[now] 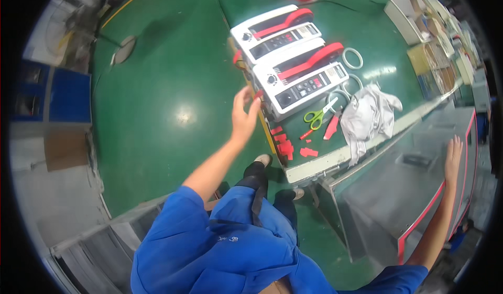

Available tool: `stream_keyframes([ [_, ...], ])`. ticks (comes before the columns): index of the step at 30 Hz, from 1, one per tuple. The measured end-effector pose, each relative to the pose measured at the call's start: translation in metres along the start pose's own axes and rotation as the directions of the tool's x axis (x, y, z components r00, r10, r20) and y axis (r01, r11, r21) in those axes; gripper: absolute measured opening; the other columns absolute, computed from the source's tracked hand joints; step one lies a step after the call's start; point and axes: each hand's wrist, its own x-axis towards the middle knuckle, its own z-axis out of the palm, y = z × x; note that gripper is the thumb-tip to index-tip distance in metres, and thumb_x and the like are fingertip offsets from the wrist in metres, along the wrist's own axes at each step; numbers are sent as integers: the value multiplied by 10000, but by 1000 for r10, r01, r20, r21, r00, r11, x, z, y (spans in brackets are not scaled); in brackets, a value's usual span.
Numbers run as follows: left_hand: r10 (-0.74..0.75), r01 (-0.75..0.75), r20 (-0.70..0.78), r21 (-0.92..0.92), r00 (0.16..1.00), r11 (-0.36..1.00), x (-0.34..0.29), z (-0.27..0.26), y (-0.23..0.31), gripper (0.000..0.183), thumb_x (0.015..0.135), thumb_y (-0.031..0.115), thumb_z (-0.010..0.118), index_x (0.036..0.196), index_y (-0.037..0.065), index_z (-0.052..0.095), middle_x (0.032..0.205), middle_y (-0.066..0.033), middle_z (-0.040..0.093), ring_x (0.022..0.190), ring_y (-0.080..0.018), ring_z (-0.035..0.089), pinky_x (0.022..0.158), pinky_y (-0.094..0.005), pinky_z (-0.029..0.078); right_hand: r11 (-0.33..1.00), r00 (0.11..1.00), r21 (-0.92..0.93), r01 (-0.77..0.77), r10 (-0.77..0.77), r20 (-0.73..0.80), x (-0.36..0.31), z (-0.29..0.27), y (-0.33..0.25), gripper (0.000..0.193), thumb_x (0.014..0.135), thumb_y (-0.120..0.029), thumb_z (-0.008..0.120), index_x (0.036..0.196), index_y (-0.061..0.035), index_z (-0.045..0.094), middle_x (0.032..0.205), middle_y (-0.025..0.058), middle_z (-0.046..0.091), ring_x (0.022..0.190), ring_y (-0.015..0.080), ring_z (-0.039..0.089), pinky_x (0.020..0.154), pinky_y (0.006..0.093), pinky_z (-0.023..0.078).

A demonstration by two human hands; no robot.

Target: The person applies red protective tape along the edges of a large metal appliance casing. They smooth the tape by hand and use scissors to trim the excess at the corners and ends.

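My left hand (pixel 245 117) reaches to the front end of the nearer tape dispenser (pixel 288 101), a white machine with a red tape roll. Its fingers are apart, and a small piece of red tape (pixel 258 93) shows at the thumb tip; whether they touch is unclear. A second tape dispenser (pixel 257 49) of the same kind stands just behind. At the right, my right hand (pixel 454 160) lies flat with straight fingers against a large grey translucent panel (pixel 387 200) edged with red tape. The panel stands tilted beside the table.
On the green table (pixel 361 29) lie green-handled scissors (pixel 314 119), a red-handled knife (pixel 332 126), red tape scraps (pixel 285 148), a white cloth (pixel 369 113) and pale rings (pixel 352 59). Boxes (pixel 432 69) line the far right. A round-based stand (pixel 124 50) is on the floor at left.
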Motion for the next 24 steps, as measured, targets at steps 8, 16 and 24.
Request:
stream_keyframes([
  [8, -177, 171, 392, 51, 903, 984, 52, -27, -39, 167, 809, 168, 634, 845, 7, 613, 809, -44, 624, 738, -90, 562, 659, -227, 438, 997, 995, 57, 50, -54, 82, -103, -50, -147, 447, 952, -302, 304, 1325, -65, 367, 1412, 112, 282, 1345, 279, 134, 1082, 397, 97],
  [16, -192, 297, 465, -165, 864, 940, -8, -103, 12, 154, 860, 188, 576, 819, 39, 582, 707, -17, 576, 605, -65, 526, 533, -208, 421, 974, 973, 55, 221, -224, 63, -208, -86, -235, 493, 866, -277, 457, 1303, -58, 398, 1390, 143, 312, 1325, 325, 189, 1073, 429, 139],
  [24, 60, 411, 921, -230, 386, 882, -235, -21, 178, 120, 863, 137, 569, 869, 18, 579, 817, -24, 561, 637, -60, 514, 547, -204, 412, 683, 997, 727, 71, -28, -71, -387, -79, -289, 471, 729, -104, 674, 1155, -6, 501, 1078, 144, 533, 983, 276, 533, 820, 336, 437],
])
